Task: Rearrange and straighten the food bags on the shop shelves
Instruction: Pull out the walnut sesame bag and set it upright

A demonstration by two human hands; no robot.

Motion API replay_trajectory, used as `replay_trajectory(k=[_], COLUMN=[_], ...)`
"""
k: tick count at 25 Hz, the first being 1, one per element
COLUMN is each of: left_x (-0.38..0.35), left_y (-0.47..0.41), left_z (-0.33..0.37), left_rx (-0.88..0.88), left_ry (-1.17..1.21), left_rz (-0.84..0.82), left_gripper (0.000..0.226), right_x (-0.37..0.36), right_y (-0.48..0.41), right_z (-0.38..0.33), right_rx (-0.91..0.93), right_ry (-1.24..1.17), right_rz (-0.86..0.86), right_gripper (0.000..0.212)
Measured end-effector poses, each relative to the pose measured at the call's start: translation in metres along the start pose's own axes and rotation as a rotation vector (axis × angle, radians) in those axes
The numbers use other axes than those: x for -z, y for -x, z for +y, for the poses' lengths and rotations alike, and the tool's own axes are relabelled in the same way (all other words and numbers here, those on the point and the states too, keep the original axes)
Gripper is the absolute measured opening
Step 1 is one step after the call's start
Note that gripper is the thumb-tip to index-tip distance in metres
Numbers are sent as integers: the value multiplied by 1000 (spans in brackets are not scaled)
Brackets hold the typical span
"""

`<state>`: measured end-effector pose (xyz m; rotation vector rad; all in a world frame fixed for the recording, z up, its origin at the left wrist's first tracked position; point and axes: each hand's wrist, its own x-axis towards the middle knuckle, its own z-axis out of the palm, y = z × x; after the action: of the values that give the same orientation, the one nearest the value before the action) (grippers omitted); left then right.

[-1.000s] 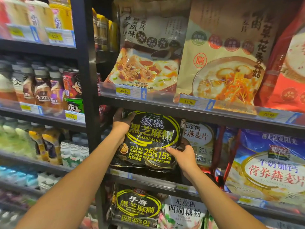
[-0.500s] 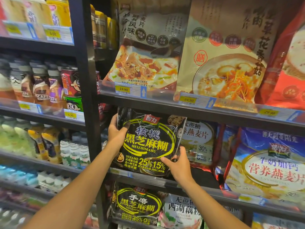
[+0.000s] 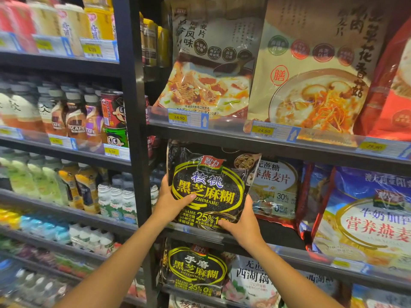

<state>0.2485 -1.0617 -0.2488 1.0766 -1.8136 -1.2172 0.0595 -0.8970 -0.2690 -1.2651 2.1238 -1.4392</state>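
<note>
Bag: the black sesame bag (image 3: pixel 209 187) stands upright at the left end of the middle shelf (image 3: pixel 295 255); its base is at the front edge; its right side overlaps the oat bag (image 3: pixel 275 187)
Hands: my left hand (image 3: pixel 172 203) grips its left edge, thumb on the front; my right hand (image 3: pixel 242 221) clasps the lower right corner
Risk: the base looks far forward; if I let go now, I reckon it slumps or slides off
Change: a second ago the top was folded down and my left hand was up at the corner; now the face is flat and the hand lower

sesame bag (image 3: pixel 209 187) left of oat bag (image 3: pixel 275 185) | bottles (image 3: pixel 73 116) further left
</note>
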Motion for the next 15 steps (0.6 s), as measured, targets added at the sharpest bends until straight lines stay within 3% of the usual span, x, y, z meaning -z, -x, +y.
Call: replay_trajectory(k=[5, 12, 15], left_x=[-2, -2, -3], left_y=[-2, -15, -12], left_z=[-11, -10, -13], left_rx=[-20, 0, -4], left_ry=[-57, -22, -14], left_rz=[-18, -7, 7], left_gripper=[121, 97, 100], right_x=[-7, -10, -10], right_y=[-11, -30, -26], right_z=[2, 5, 7], right_rx=[-18, -49, -35], right_ry=[48, 77, 69], right_rz=[19, -4, 4], right_gripper=[76, 66, 68])
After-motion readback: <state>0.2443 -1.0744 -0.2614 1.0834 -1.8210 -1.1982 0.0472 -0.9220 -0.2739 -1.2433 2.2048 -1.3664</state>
